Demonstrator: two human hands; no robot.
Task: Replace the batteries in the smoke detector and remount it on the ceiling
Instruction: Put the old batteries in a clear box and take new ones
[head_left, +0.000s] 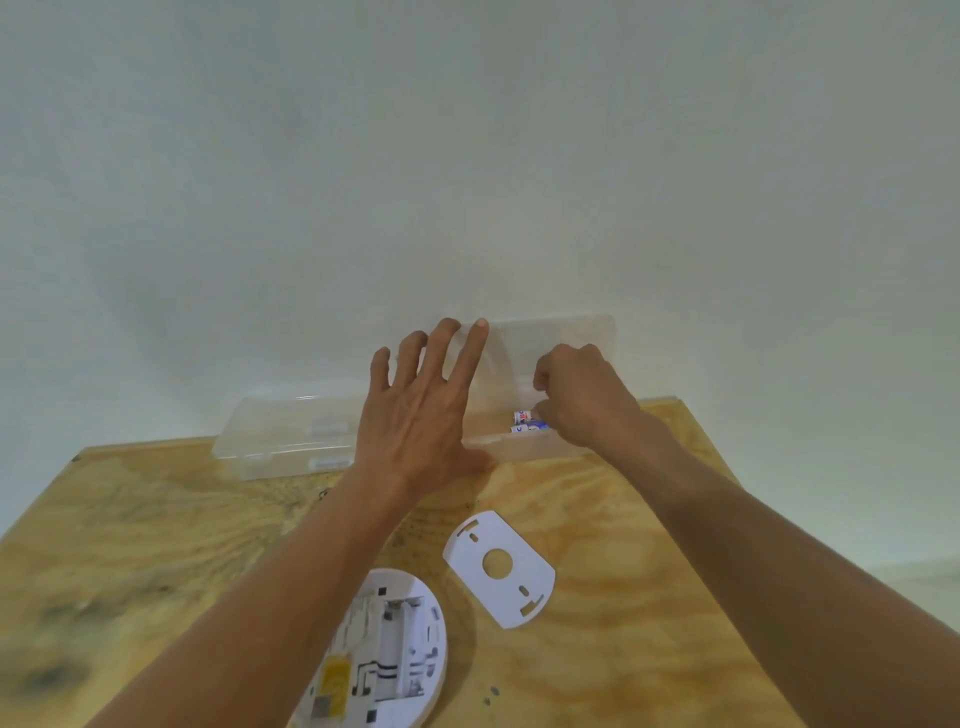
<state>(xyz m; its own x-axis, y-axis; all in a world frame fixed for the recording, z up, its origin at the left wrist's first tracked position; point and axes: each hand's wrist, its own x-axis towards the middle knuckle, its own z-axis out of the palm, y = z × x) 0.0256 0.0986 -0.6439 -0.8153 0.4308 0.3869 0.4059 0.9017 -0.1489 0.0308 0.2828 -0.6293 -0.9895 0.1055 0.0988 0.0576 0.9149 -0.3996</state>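
On the counter (597, 519) the detector (384, 654) lies empty; left hand (421, 415) spread on the lid (545, 338), right hand (582, 400) curled over batteries (524, 422).

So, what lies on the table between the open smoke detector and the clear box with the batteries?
The head view shows only the white mounting plate on the bare wood between the smoke detector and the box.

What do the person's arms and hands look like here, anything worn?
Both forearms are bare as far as the frame shows: no sleeves in view. The left hand and right hand wear no gloves, and no rings, watch or wristband are visible. No markings show.
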